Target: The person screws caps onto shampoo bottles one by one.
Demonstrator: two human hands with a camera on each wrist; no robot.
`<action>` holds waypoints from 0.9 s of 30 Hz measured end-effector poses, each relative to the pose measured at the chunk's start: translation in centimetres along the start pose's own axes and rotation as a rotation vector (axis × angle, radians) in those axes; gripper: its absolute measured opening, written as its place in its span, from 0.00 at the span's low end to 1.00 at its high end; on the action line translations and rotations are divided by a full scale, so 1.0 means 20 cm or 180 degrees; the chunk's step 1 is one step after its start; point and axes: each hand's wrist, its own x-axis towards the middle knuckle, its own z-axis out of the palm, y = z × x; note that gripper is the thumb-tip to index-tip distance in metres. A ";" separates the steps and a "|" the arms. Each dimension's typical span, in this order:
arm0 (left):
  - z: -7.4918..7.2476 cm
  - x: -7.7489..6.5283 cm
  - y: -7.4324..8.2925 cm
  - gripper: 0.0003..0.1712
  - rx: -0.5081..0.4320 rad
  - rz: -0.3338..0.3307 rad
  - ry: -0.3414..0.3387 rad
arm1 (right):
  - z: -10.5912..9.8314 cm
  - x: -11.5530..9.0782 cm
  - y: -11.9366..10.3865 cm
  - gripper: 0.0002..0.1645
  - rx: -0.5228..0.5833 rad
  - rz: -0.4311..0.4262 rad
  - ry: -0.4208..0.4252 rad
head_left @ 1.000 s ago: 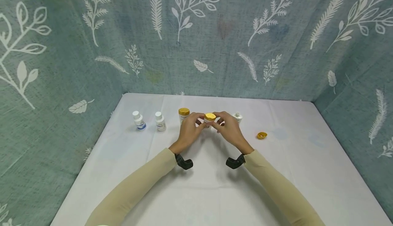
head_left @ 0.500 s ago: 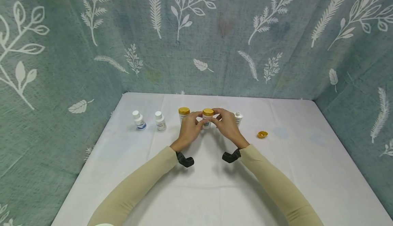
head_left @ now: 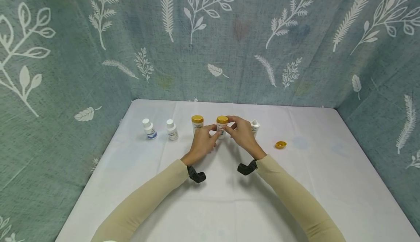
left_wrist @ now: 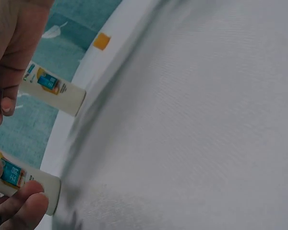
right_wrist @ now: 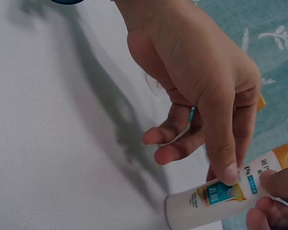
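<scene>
A small white shampoo bottle [head_left: 221, 127] with a gold cap stands upright between the two hands. My right hand [head_left: 242, 132] pinches it near the cap from the right. From the left, my left hand [head_left: 201, 145] holds it lower down; in the right wrist view the left thumb [right_wrist: 228, 173] presses on the blue label, while its lower fingers hang free. A second gold-capped bottle [head_left: 197, 121] is partly hidden behind the left hand. Behind the right hand is a white bottle [head_left: 255, 126] with a bare neck. Whether the held bottle's base touches the table is unclear.
Two small white-capped bottles, one with a blue band [head_left: 149, 129] and one plainer [head_left: 172, 130], stand on the left. A loose gold cap [head_left: 280, 145] lies on the white tabletop [head_left: 216, 205] at right. Leaf-patterned cloth [head_left: 226, 70] encloses the table.
The gold-capped bottle has gone from tilted toward me to upright and slightly farther left. The right hand moved left with it. The left hand's lower fingers have loosened from it.
</scene>
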 end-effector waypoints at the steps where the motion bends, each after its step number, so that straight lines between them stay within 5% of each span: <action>1: 0.00 -0.01 0.00 0.20 -0.0013 -0.0008 -0.0006 | 0.00 0.00 0.00 0.26 0.0005 0.0003 0.0003; 13: -0.02 -0.08 -0.03 0.13 0.0073 -0.0026 0.0000 | -0.11 -0.08 -0.06 0.24 -0.0017 -0.0173 0.0074; 27: 0.04 -0.08 0.07 0.15 -0.0161 0.0440 -0.0368 | -0.31 -0.20 0.00 0.16 -0.0148 -0.0355 0.0520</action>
